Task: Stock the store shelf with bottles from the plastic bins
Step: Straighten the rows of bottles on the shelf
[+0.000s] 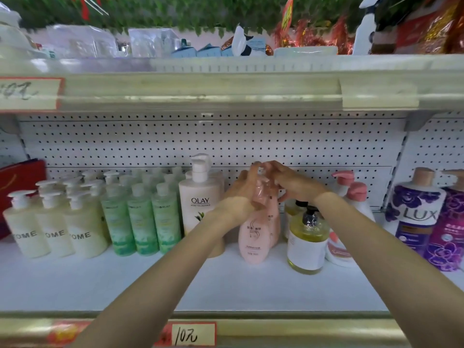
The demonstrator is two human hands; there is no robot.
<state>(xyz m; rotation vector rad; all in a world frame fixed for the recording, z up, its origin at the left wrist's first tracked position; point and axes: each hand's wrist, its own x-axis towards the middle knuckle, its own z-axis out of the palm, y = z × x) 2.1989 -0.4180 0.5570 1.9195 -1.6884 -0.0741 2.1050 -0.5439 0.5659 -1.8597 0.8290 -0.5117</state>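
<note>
Pink bottle (pixel 253 237) upright on the shelf (pixel 226 285) between Olay bottle (pixel 199 209) and yellow bottle (pixel 307 247) — long axis vertical; left hand (pixel 241 188) wraps its neck, right hand (pixel 288 182) pinches the pump top — 2 hands equally near.

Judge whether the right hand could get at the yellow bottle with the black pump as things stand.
Probably yes: the right hand grips the pink bottle, but once freed, the yellow bottle stands just below it, front row, nothing blocking.

Pink bottle (pixel 252 244) in my fingers (pixel 254 170); green bottles (pixel 141 222); cream bottles (pixel 54 234); purple floral bottle (pixel 414 209); yellow bottle (pixel 307 244), black pump (pixel 310 217); white pegboard (pixel 226 141), black-dotted.
</note>
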